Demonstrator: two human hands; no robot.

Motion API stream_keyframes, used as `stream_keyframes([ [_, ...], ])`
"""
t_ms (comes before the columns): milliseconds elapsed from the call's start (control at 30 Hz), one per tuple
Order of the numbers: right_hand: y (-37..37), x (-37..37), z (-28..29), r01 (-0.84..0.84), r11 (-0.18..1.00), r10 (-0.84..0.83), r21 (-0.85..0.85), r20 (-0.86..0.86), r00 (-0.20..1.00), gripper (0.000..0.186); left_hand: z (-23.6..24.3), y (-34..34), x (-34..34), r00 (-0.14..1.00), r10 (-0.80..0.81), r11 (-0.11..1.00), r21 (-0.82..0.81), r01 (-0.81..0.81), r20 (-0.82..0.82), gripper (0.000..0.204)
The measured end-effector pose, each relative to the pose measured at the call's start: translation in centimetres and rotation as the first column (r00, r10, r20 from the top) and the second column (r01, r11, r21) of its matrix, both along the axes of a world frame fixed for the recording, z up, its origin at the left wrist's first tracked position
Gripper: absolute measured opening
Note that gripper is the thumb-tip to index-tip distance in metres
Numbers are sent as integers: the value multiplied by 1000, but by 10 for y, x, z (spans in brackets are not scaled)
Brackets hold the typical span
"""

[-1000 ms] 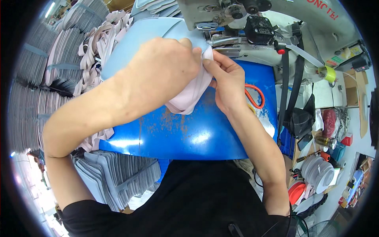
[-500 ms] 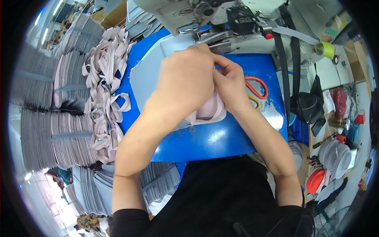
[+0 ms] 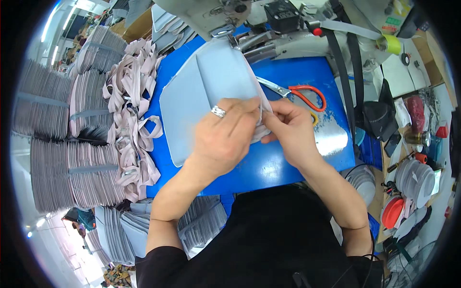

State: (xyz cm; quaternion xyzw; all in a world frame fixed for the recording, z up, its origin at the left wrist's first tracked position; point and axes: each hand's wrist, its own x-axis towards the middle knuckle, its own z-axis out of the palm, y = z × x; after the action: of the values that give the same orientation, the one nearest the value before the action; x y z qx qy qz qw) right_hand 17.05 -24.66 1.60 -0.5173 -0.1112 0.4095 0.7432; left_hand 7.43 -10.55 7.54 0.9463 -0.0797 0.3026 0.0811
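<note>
A light grey-blue fabric panel [image 3: 185,113] with a fold across it lies on the blue tabletop [image 3: 278,168], its far end under the front of a sewing machine [image 3: 199,14]. My left hand [image 3: 223,137], a silver ring on one finger, rests over the panel with its fingers closed on the right-hand edge. Pinched against that same edge is my right hand [image 3: 293,127], thumb and fingertips together. Between the two hands runs a pale pink fabric strip [image 3: 260,130] along the panel's edge; fingers hide part of it.
Scissors with red handles [image 3: 309,90] lie right of the panel, near a yellow loop [image 3: 314,119]. Pale pink straps [image 3: 132,96] heap along the table's left side, beside tied stacks of grey panels [image 3: 43,173]. Black straps [image 3: 343,72] hang at right.
Both hands have come down the panel's right edge toward me, away from the machine. More of the panel's surface and the scissor blades now show.
</note>
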Motion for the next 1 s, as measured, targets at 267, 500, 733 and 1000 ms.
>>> stream_keyframes([
  [267,40,16,-2,21,991,-23,130,16,1000,22,-3,30,26,1000,-7,998,66,5,30,25],
  [500,82,40,-4,80,981,-70,175,-63,996,22,2,60,49,999,39,993,109,-36,-25,25],
  [733,104,37,3,274,951,-270,145,-49,962,24,-40,47,8,999,-31,999,-41,32,25,40],
  [1000,104,35,4,266,963,-252,-40,218,943,21,-22,53,-2,940,192,978,-20,-206,-281,46],
])
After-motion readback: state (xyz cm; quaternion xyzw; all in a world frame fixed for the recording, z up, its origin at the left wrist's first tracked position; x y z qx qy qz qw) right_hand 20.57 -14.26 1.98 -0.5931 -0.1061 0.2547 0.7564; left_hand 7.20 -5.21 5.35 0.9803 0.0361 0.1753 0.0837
